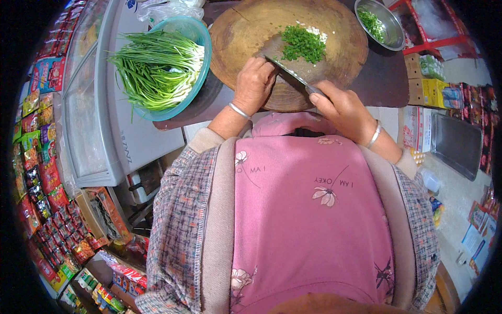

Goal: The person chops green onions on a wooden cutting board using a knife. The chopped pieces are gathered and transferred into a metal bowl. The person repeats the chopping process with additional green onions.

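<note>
My right hand (342, 105) grips the handle of a kitchen knife (290, 73), whose blade slants up and left over a round wooden chopping block (243, 35). Bits of green cling along the blade. My left hand (253, 83) is curled at the blade's far end, above the block's near left part; its fingertips and anything inside them are hidden. Just beyond the blade lies a heap of finely cut green onions (302, 44), with white pieces at its upper right. To the left, a teal plastic basin (206, 51) holds a large bunch of whole green onions (160, 72).
A steel bowl (394, 29) with cut greens stands at the block's right. The block rests on a dark brown table (386, 84). A chest freezer (133, 137) stands along the left, below a clear plastic bag (172, 10). Shelved snack packets (43, 157) line the far left.
</note>
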`<state>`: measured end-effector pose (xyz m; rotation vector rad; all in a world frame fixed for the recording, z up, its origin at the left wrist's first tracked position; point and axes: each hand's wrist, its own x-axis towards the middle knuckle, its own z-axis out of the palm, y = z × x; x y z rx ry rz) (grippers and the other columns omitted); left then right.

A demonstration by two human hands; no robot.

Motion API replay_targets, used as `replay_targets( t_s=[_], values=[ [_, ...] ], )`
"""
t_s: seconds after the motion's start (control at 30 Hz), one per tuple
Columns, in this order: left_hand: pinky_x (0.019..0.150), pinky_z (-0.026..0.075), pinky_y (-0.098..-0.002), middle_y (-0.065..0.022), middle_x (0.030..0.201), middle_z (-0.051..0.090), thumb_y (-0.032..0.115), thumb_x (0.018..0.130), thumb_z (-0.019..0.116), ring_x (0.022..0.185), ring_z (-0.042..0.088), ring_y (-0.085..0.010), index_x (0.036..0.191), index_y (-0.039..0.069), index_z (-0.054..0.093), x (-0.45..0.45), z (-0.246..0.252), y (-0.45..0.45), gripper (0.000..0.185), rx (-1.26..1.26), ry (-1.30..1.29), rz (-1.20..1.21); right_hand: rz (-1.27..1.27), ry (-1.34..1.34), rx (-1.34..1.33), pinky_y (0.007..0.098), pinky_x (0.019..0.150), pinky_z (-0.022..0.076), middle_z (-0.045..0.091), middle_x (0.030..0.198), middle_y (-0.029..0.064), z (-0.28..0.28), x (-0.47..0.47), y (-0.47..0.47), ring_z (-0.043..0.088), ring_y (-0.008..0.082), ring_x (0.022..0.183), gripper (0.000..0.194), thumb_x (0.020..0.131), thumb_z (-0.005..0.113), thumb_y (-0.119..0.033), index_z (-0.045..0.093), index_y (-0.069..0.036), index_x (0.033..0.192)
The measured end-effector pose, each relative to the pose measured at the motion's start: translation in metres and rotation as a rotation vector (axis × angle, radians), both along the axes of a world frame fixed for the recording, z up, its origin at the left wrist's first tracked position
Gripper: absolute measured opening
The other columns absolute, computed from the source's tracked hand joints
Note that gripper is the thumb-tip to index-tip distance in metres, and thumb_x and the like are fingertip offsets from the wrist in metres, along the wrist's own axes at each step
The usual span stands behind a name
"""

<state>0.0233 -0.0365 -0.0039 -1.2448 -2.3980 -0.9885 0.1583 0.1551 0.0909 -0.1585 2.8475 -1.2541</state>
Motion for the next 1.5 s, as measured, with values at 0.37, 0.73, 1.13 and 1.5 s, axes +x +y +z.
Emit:
replay_targets(
  t_s=[0.37,0.73,1.13,1.5],
  values=[
    [0.072,0.047,-0.0422,-0.0129,0.088,0.06,0.003,0.076,0.066,0.084,0.057,-0.0333,0.094,0.006,0.067,0.009,0.002,-0.008,0.019,0.006,-0.047,0.0,-0.2,-0.126,-0.164,0.0463,0.061,0.0458,0.06,0.075,0.0247,0.003,-0.001,0.003,0.061,0.0449,0.072,0.03,0.098,0.054,-0.032,0.056,-0.002,0.094],
    [0.069,0.048,-0.0412,-0.0117,0.083,0.057,0.0,0.072,0.065,0.08,0.056,-0.0326,0.087,0.005,0.063,0.006,-0.001,-0.007,0.016,0.026,-0.01,-0.008,-0.023,-0.138,-0.057,0.0503,0.064,0.0465,0.061,0.079,0.0251,0.001,-0.001,-0.002,0.06,0.0465,0.078,0.027,0.096,0.055,-0.029,0.055,-0.003,0.099],
    [0.069,0.048,-0.0411,-0.0113,0.085,0.059,0.004,0.076,0.07,0.079,0.056,-0.0327,0.086,0.007,0.063,0.01,0.003,-0.009,0.012,0.064,-0.043,0.035,-0.153,-0.127,-0.107,0.0336,0.054,0.0458,0.058,0.067,0.0089,0.002,-0.002,0.005,0.059,0.0176,0.058,0.026,0.099,0.053,-0.027,0.059,-0.003,0.104],
    [0.069,0.047,-0.0415,-0.0118,0.083,0.057,0.004,0.075,0.07,0.079,0.055,-0.033,0.085,0.005,0.063,0.007,0.0,-0.008,0.012,0.043,-0.018,0.033,-0.032,-0.077,-0.089,0.0517,0.062,0.045,0.06,0.075,0.026,-0.002,-0.004,-0.004,0.059,0.0471,0.074,0.026,0.096,0.054,-0.028,0.054,-0.003,0.093]
  ],
)
